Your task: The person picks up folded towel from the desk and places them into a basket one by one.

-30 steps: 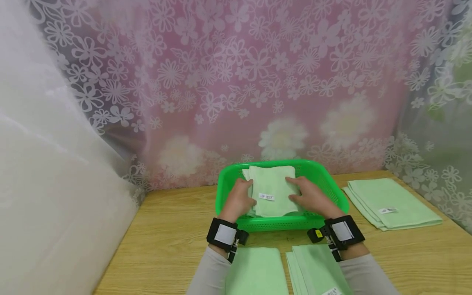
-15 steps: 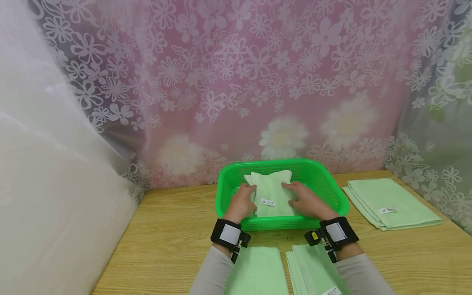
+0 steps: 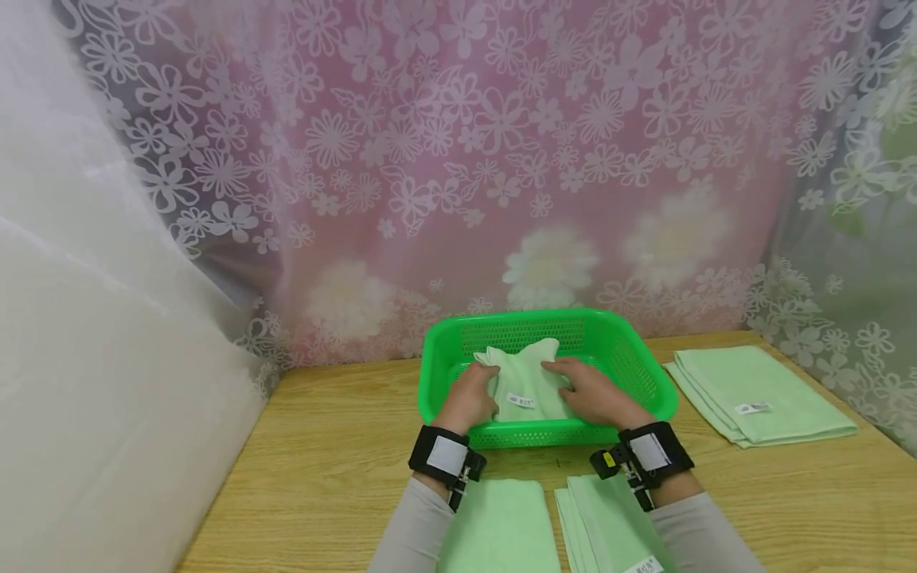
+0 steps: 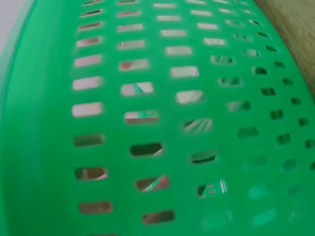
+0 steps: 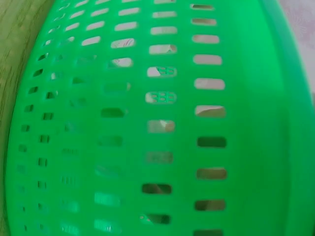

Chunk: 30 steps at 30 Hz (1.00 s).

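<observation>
A folded pale green towel with a small white label lies low inside a green plastic basket. At its left side, my left hand holds the towel's edge between thumb and fingers. My right hand grips the opposite edge, its index finger lying on top of the cloth. The towel's far right corner sticks up and its middle sags. In the left wrist view, the slotted basket wall hides the hand. The right wrist view is likewise filled by the basket wall.
Another folded green towel lies on the wooden table right of the basket. Two more, a left towel and a right towel, lie in front, partly under my forearms. A floral curtain hangs behind.
Both hands have lowered the towel deeper into the basket and moved slightly closer together. The towel has gone from nearly flat to sagging. The basket and other towels stay put.
</observation>
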{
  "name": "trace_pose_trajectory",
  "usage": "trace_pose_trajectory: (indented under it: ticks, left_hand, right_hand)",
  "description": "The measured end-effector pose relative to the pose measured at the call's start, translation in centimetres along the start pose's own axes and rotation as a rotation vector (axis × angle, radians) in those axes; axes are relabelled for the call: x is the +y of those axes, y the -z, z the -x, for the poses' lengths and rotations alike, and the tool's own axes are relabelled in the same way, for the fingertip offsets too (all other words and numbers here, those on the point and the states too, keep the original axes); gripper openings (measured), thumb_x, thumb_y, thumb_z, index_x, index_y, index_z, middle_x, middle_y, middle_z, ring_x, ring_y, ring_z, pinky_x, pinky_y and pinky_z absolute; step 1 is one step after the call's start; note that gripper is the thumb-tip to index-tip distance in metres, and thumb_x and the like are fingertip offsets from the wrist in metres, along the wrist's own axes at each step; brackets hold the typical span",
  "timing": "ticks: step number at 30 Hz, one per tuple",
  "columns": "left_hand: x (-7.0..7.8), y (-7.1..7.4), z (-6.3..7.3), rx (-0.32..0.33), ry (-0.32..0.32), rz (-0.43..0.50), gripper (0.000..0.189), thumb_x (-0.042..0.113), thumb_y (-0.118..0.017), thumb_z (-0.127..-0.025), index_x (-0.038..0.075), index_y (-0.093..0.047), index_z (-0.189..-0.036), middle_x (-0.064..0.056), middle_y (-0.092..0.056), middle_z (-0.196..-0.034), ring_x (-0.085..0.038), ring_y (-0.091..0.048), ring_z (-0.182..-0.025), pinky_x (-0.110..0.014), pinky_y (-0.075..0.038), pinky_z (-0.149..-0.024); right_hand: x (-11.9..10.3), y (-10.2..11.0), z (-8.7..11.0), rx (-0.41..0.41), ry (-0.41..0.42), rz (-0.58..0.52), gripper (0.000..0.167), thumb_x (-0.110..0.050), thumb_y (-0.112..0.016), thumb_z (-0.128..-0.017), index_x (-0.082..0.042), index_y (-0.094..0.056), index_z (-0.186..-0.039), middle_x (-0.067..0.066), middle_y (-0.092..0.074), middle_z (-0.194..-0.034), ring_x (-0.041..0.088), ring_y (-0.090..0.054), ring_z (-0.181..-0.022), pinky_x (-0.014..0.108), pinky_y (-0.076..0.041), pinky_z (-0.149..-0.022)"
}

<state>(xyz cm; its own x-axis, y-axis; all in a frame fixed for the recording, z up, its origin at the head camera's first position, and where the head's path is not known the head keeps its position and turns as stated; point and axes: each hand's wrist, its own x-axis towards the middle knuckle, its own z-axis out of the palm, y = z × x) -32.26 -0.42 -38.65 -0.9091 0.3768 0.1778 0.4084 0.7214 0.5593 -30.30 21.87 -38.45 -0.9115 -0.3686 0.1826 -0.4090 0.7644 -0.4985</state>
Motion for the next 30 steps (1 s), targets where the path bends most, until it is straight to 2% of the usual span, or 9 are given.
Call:
trace_pose_trajectory:
  ticks: [5,9,13,16,19,23,26,29,30]
  left_hand:
    - [0.0,-0.1,0.1,-0.003,0.013,0.004,0.056,-0.013,-0.073,-0.078,-0.006,-0.060,-0.133,-0.022,-0.059,-0.125,-0.035,-0.057,-0.117,-0.045,-0.050,-0.097]
    - [0.0,0.1,0.2,-0.019,0.011,0.004,0.044,-0.004,-0.068,-0.089,-0.007,-0.060,-0.132,-0.023,-0.058,-0.130,-0.037,-0.053,-0.124,-0.047,-0.046,-0.102]
    - [-0.1,0.4,0.3,-0.041,0.010,0.031,0.037,0.004,-0.061,-0.098,-0.008,-0.059,-0.133,-0.027,-0.055,-0.137,-0.043,-0.042,-0.137,-0.052,-0.039,-0.110]
    - [-0.3,0.5,0.3,-0.057,0.019,0.067,0.038,0.006,-0.055,-0.101,-0.008,-0.056,-0.136,-0.031,-0.048,-0.143,-0.046,-0.037,-0.140,-0.055,-0.040,-0.109]
    - [-0.5,0.7,0.3,-0.067,0.020,0.084,0.038,0.006,-0.051,-0.103,-0.006,-0.054,-0.139,-0.031,-0.046,-0.146,-0.045,-0.037,-0.141,-0.054,-0.041,-0.107]
    - [-0.5,0.9,0.2,-0.073,-0.004,0.064,0.036,0.005,-0.048,-0.104,-0.005,-0.055,-0.138,-0.026,-0.053,-0.142,-0.041,-0.042,-0.138,-0.052,-0.040,-0.109]
    - [-0.4,1.0,0.3,-0.085,-0.002,0.054,0.035,0.005,-0.045,-0.105,-0.003,-0.057,-0.137,-0.022,-0.057,-0.139,-0.038,-0.051,-0.131,-0.049,-0.045,-0.103]
    - [-0.2,1.0,0.4,-0.101,0.014,0.054,0.035,0.007,-0.045,-0.105,-0.002,-0.059,-0.136,-0.020,-0.059,-0.137,-0.036,-0.056,-0.126,-0.049,-0.047,-0.098]
    - [-0.2,1.1,0.4,-0.109,0.022,0.057,0.035,0.008,-0.045,-0.105,-0.002,-0.059,-0.136,-0.019,-0.059,-0.137,-0.036,-0.056,-0.126,-0.049,-0.047,-0.099]
  right_hand:
    - [0.1,0.1,0.0,0.004,0.007,-0.006,0.048,0.006,-0.052,-0.096,0.007,-0.047,-0.144,0.033,-0.045,-0.145,0.051,-0.038,-0.137,0.062,-0.036,-0.108]
    - [0.3,0.1,-0.1,0.004,0.007,-0.012,0.048,0.003,-0.052,-0.098,0.007,-0.046,-0.145,0.032,-0.045,-0.145,0.050,-0.039,-0.136,0.061,-0.039,-0.106]
    - [0.3,0.2,0.0,-0.001,-0.005,-0.014,0.048,0.000,-0.051,-0.100,0.008,-0.043,-0.146,0.033,-0.045,-0.145,0.046,-0.048,-0.130,0.052,-0.046,-0.095]
    - [0.4,0.5,0.2,-0.010,-0.028,-0.017,0.048,-0.002,-0.051,-0.100,0.009,-0.042,-0.146,0.033,-0.044,-0.145,0.047,-0.047,-0.129,0.046,-0.043,-0.084]
    - [0.4,0.8,0.5,-0.017,-0.053,-0.020,0.048,-0.002,-0.051,-0.100,0.008,-0.042,-0.146,0.032,-0.045,-0.145,0.050,-0.042,-0.134,0.045,-0.042,-0.083]
    - [0.3,1.1,0.8,-0.033,-0.070,-0.050,0.049,-0.004,-0.050,-0.101,0.008,-0.041,-0.148,0.033,-0.044,-0.146,0.037,-0.059,-0.100,0.043,-0.043,-0.080]
    - [0.3,1.3,0.9,-0.047,-0.081,-0.070,0.049,-0.005,-0.050,-0.102,0.006,-0.041,-0.148,0.033,-0.046,-0.144,0.020,-0.052,-0.081,0.039,-0.040,-0.074]
    - [0.2,1.3,1.0,-0.058,-0.083,-0.067,0.048,-0.007,-0.050,-0.102,0.005,-0.041,-0.148,0.034,-0.049,-0.141,0.018,-0.056,-0.080,0.036,-0.040,-0.070]
    - [0.1,1.3,1.0,-0.057,-0.081,-0.061,0.048,-0.007,-0.050,-0.102,0.006,-0.042,-0.148,0.034,-0.050,-0.140,0.021,-0.060,-0.086,0.036,-0.040,-0.070]
